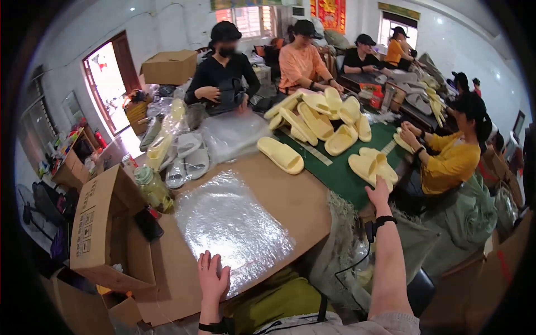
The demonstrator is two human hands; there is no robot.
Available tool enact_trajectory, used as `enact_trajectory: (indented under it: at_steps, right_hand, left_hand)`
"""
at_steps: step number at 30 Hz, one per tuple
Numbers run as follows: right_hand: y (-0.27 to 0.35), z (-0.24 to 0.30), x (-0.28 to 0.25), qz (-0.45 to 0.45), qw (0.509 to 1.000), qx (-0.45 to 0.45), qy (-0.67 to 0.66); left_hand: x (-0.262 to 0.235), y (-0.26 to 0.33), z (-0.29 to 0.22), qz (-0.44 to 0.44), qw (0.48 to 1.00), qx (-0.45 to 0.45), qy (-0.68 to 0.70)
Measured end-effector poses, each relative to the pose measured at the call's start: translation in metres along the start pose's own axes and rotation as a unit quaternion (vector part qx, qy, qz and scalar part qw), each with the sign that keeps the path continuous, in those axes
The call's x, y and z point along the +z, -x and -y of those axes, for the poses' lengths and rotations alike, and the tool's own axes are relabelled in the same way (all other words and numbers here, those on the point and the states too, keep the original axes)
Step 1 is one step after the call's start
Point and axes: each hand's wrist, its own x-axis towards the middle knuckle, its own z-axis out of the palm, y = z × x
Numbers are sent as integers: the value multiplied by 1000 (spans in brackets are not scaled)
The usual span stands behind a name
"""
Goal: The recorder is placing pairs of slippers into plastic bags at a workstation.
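My right hand (379,192) reaches out to the right and grips a pair of pale yellow slippers (369,162) by the near end, over the green table top (345,180). My left hand (212,277) lies with its fingers stretched out on the near left corner of a flat stack of clear plastic bags (229,223). That stack rests on a brown cardboard-covered table (298,204). A single yellow slipper (281,156) lies beyond it, beside a heap of more yellow slippers (319,114).
At the left stands an open cardboard box (114,229), with a dark phone (148,224) and a jar of yellowish liquid (152,188) beside it. Grey slippers (188,159) lie farther back. A person in yellow (449,162) works at the right; others sit or stand across the tables.
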Motion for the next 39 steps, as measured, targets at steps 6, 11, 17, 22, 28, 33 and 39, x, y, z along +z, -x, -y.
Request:
enact_trajectory:
  at_steps: [6,11,17,22,28,33,39]
  right_hand:
    - [22,54,21,-22,989,-97,109]
    - [90,124,16,-12,970,-238,38]
    - [189,211,16,90,929,-348,-86]
    - [226,259,28,117,885,-437,-109]
    - [183,239,20,79,925,-353,-114]
    - [143,227,21,84,940,-203,-263]
    - [126,256,28,74,974,-173,-123]
  left_hand:
    - [-3,5,0,-13,1000,0,-16]
    - [-8,6,-2,-23,1000,4,-17]
    - [-1,1,0,-19,1000,7,-13]
    - [2,3,4,-11,1000,-3,-7]
    - [3,4,6,-2,1000,-4,2]
    - [2,5,7,-11,1000,-6,16]
    - [-3,4,6,7,1000,-17,8]
